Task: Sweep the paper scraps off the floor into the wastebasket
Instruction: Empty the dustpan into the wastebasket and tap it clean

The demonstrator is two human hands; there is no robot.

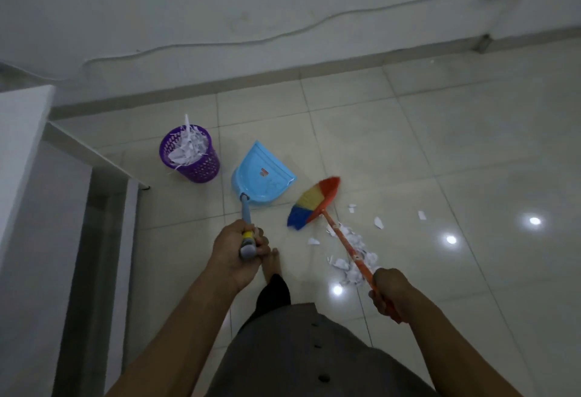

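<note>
Paper scraps [352,258]: white heap on the floor [440,145] tiles, just beyond the right hand [390,294] fingers, partly under the broom [314,205] stick. A few strays farther out to the right.

Right fingers wrapped tight around the orange stick, its near end hidden in the fist. Bristle head past the heap, touching tile or just off it, cannot tell which.

Left hand [239,252]: fingers clenched around the top of the dustpan [262,173] handle, yellow band showing between them. Blue pan well ahead of those fingers. Pale marks inside it, scraps or glare, hard to make out.

Purple wastebasket [191,161] beyond and left of the pan, heaped with paper. Bare foot [273,266] half hidden behind the left knuckles.
</note>
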